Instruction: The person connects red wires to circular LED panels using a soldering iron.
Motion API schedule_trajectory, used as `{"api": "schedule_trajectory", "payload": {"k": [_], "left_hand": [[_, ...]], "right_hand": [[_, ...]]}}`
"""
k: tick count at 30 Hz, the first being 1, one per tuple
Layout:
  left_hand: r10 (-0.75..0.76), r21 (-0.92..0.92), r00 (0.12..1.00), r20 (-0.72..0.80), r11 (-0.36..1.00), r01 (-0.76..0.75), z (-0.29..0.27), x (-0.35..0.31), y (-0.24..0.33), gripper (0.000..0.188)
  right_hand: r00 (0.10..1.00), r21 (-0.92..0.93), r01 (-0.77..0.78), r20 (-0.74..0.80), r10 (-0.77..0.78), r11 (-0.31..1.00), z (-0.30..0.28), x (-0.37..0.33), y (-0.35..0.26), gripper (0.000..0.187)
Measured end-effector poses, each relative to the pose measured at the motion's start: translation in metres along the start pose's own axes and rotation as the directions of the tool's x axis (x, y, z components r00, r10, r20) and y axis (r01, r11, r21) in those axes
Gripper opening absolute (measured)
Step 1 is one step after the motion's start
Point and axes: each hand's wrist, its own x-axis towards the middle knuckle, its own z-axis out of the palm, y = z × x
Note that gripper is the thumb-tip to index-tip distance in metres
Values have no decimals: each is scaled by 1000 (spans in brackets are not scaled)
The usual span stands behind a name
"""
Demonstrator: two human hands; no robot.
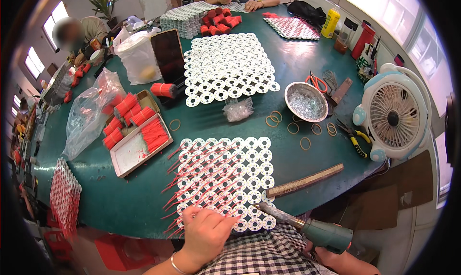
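A panel of round white circuit boards (253,169) lies before me on the table, with thin red wires (199,167) fixed in slanting rows over its left and middle columns. The right-hand columns are bare. My left hand (206,234) is over the panel's near left edge, its fingers pinched around what looks like a red wire at the fingertips. My right hand (331,258) is closed around the green handle of a soldering gun (326,234). The gun's tip points left, above the panel's near right corner. Part of the right hand is hidden behind the handle.
A box of red wire bundles (156,133) stands left, a metal bowl (306,101) beyond. A wooden strip (305,180), pliers (355,138) and a fan (394,116) are on the right. Another board panel (225,63) lies farther back. Other people sit across the table.
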Motion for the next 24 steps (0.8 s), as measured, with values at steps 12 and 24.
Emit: {"api": "schedule_trajectory", "payload": {"k": [12, 24], "left_hand": [[50, 1, 998, -34, 999, -50, -3, -20, 6, 22], [29, -42, 1000, 0, 999, -29, 3, -19, 4, 22]], "right_hand": [[988, -290, 142, -18, -154, 946, 11, -14, 4, 40], [993, -223, 76, -74, -95, 972, 18, -9, -4, 45]]}}
